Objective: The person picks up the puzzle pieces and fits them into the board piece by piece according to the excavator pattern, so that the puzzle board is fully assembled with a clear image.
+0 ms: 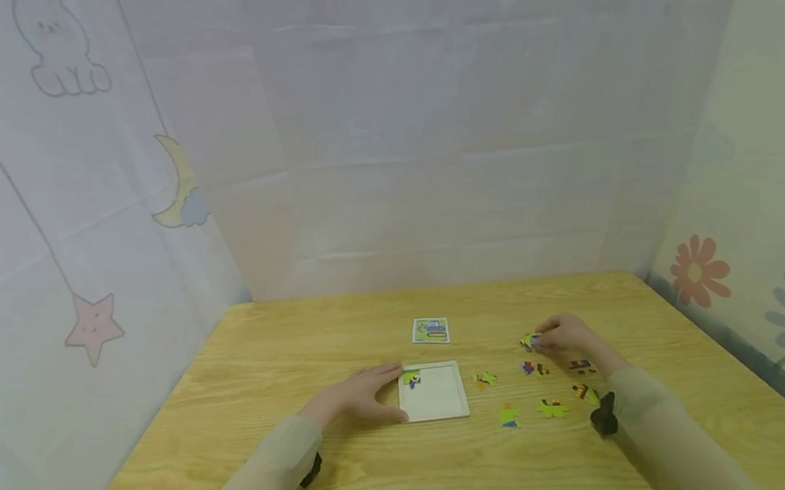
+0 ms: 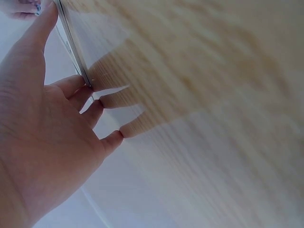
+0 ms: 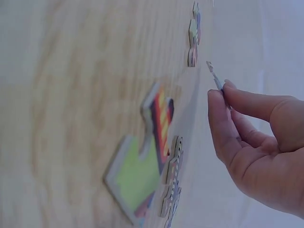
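My left hand (image 1: 370, 393) touches the left side of a white puzzle tray (image 1: 465, 394), thumb and fingers spread apart. In the left wrist view, the fingertips of the left hand (image 2: 57, 128) meet the table and the tray's edge. One green corner piece (image 1: 412, 376) lies in the tray's upper left. On the right, my right hand (image 1: 567, 336) pinches a green and purple puzzle piece (image 1: 529, 341) between thumb and fingers. The right wrist view shows this puzzle piece (image 3: 216, 78) held edge-on, raised off the table.
Several loose puzzle pieces lie right of the tray, among them a green one (image 1: 554, 408), a green and blue one (image 1: 509, 415) and a dark one (image 1: 581, 366). A small picture card (image 1: 431, 330) lies behind the tray. Cloth walls (image 1: 430, 195) stand around the wooden table (image 1: 385, 479).
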### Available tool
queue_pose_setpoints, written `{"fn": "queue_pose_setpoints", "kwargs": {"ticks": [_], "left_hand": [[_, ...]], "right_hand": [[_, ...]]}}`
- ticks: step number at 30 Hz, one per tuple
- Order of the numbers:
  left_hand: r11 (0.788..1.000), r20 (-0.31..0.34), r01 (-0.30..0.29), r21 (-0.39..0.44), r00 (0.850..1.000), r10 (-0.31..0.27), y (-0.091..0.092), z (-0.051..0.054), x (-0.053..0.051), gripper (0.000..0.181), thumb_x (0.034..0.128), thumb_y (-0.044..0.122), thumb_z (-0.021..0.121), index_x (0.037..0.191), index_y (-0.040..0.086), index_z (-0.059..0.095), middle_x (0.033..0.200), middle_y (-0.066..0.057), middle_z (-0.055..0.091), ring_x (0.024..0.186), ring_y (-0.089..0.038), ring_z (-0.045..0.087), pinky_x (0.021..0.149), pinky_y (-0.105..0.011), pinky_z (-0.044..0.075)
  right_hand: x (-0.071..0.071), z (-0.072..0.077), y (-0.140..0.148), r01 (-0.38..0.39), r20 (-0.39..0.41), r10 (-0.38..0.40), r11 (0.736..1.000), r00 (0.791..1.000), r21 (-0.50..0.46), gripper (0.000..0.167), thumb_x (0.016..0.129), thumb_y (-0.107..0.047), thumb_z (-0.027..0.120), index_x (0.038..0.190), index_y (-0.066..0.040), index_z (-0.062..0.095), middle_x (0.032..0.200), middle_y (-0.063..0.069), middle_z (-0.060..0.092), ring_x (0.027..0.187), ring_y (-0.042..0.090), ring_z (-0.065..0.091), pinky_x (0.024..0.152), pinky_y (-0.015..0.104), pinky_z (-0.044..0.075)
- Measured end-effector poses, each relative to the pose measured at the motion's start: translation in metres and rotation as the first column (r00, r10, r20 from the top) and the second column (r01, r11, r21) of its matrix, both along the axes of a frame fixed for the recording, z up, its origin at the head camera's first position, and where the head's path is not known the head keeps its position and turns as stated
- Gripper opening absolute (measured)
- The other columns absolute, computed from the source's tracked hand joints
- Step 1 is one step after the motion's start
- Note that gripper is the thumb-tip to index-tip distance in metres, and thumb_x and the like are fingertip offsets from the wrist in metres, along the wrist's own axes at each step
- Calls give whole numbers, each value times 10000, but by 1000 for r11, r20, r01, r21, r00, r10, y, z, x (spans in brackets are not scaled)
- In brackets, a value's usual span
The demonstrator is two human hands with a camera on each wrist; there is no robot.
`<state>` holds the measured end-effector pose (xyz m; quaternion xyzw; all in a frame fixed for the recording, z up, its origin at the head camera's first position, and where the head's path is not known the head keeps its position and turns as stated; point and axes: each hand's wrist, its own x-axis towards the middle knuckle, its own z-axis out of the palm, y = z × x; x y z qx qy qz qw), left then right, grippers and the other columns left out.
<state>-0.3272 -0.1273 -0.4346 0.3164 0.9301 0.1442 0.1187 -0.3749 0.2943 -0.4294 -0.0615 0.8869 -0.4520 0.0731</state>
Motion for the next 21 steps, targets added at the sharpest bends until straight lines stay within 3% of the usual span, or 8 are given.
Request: {"fn": "queue_pose_setpoints", "kwargs": {"ticks": [9, 17, 21], "left_hand": [[1000, 0, 2, -5, 1000, -2, -1, -3, 2, 884, 819, 592, 607, 1491, 136, 260, 1564, -47, 209, 1425, -292, 218, 1156, -529, 148], [1000, 0, 0, -3, 1000, 0, -1, -4, 2, 880, 820, 598, 599, 1493, 148, 256, 1566, -36, 204, 1428, -288, 212, 1158, -525, 146], [1000, -5, -2, -3, 1000, 2, -2, -3, 0, 883, 819, 598, 602, 1494, 145, 255, 1566, -34, 204, 1428, -286, 213, 1157, -525, 153]], "right_hand": [[2, 2, -8, 70, -40, -73, 995, 997, -74, 397, 899, -97, 624, 1212, 125, 525, 1111, 311, 586, 806, 261, 672, 703, 345, 582], [1, 8, -21, 99, -40, -105, 988, 994, -120, 439, 915, -154, 614, 1252, 101, 497, 1039, 267, 638, 849, 320, 667, 742, 389, 579], [1, 16, -28, 78, -61, -86, 988, 994, -131, 447, 921, -177, 608, 1268, 80, 491, 1055, 272, 634, 888, 356, 661, 779, 427, 569]]}}
